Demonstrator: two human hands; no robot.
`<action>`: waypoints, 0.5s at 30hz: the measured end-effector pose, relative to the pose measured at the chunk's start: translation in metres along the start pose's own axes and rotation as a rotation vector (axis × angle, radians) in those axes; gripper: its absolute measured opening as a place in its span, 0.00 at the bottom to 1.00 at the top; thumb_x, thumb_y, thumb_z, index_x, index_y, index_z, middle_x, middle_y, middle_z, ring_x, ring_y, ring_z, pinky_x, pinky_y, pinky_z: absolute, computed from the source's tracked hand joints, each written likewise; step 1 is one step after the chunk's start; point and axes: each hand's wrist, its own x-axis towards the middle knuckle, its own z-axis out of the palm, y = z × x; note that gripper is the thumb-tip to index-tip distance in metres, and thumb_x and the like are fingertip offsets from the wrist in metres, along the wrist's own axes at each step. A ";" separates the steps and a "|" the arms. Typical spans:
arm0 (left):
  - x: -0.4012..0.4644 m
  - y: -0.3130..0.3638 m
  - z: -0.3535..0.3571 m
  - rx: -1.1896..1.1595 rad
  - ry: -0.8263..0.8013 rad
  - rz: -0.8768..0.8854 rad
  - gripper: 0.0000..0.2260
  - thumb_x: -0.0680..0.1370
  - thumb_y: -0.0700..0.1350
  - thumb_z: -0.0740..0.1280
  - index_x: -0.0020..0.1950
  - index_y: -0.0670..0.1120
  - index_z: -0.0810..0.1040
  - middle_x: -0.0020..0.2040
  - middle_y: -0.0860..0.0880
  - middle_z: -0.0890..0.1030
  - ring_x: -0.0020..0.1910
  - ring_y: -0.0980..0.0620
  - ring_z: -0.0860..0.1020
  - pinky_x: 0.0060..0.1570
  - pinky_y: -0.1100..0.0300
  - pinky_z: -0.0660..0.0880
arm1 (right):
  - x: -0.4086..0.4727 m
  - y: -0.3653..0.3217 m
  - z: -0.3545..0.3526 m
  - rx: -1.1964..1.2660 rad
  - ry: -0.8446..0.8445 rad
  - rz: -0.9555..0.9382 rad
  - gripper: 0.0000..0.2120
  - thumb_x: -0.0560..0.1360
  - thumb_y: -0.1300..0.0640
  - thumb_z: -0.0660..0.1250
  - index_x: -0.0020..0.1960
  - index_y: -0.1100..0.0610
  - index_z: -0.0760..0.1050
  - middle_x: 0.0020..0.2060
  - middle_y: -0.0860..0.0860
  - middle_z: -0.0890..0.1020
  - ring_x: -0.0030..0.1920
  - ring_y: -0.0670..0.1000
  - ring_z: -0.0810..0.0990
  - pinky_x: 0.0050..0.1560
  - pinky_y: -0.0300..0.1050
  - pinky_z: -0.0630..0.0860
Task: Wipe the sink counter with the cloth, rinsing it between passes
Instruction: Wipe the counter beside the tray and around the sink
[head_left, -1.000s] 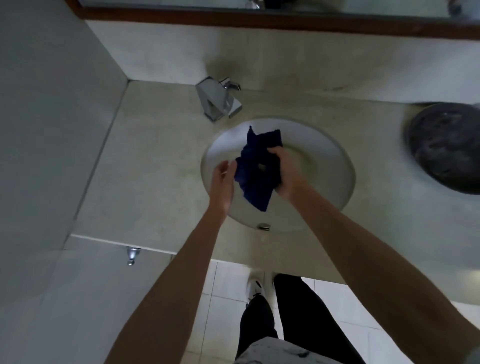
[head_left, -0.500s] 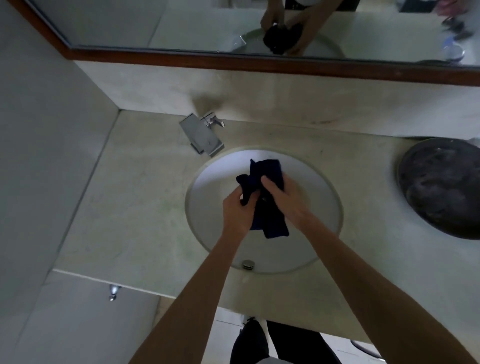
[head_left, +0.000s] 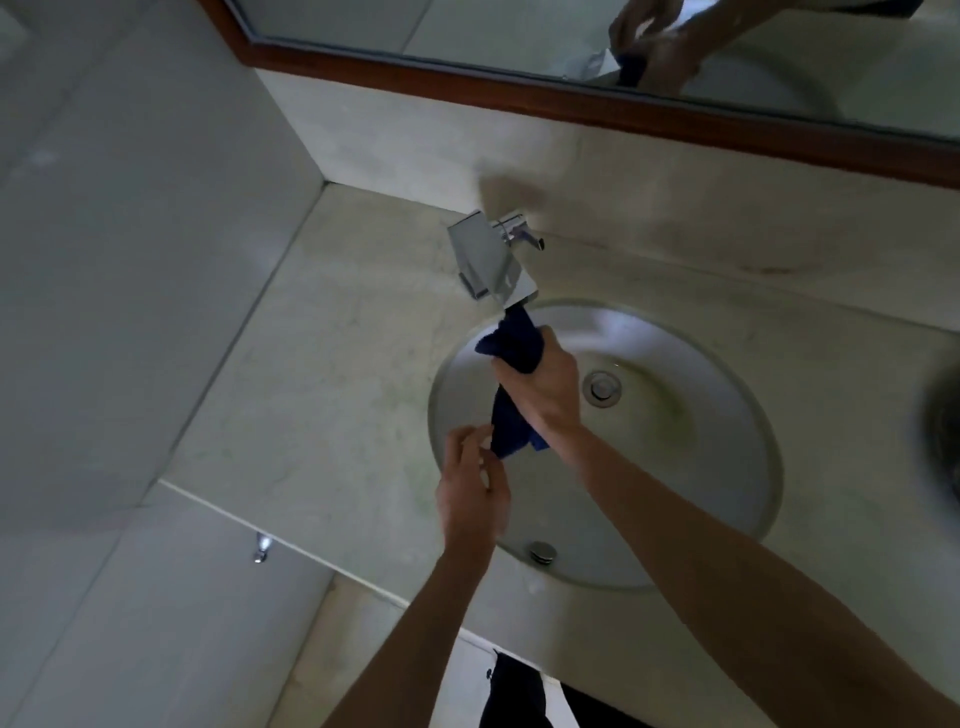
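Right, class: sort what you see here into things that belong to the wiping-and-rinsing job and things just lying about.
Belongs to the job:
blue cloth, gripped by the right hand
left hand, at the cloth's lower end
faucet
sink basin
counter

Just there:
mirror
dark round object at the right edge

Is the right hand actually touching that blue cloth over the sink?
Touching. The head view shows the right hand with its fingers curled round the middle of the blue cloth, which sticks out above and below the fist.

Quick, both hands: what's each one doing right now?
Left hand: open, fingers loosely curled, holding nothing.
Right hand: gripping the blue cloth below the faucet.
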 end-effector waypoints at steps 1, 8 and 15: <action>-0.002 -0.008 -0.001 0.071 -0.004 -0.035 0.12 0.80 0.42 0.63 0.63 0.47 0.76 0.61 0.55 0.75 0.45 0.53 0.80 0.40 0.51 0.83 | 0.004 -0.002 0.016 -0.075 -0.019 -0.104 0.13 0.69 0.48 0.71 0.50 0.51 0.74 0.44 0.46 0.80 0.45 0.45 0.79 0.43 0.37 0.74; -0.010 -0.030 0.003 0.139 -0.061 0.031 0.11 0.77 0.36 0.65 0.58 0.46 0.75 0.57 0.50 0.77 0.42 0.49 0.81 0.37 0.52 0.82 | 0.037 -0.019 0.110 -0.612 -0.046 -0.584 0.18 0.66 0.49 0.77 0.46 0.60 0.76 0.47 0.56 0.76 0.42 0.56 0.78 0.31 0.49 0.78; -0.009 -0.033 0.005 0.155 -0.072 0.046 0.08 0.78 0.37 0.67 0.54 0.46 0.76 0.54 0.52 0.76 0.39 0.53 0.80 0.36 0.57 0.82 | 0.065 -0.013 0.091 -0.696 0.166 -0.428 0.21 0.69 0.46 0.76 0.54 0.59 0.78 0.53 0.58 0.81 0.51 0.60 0.82 0.43 0.50 0.80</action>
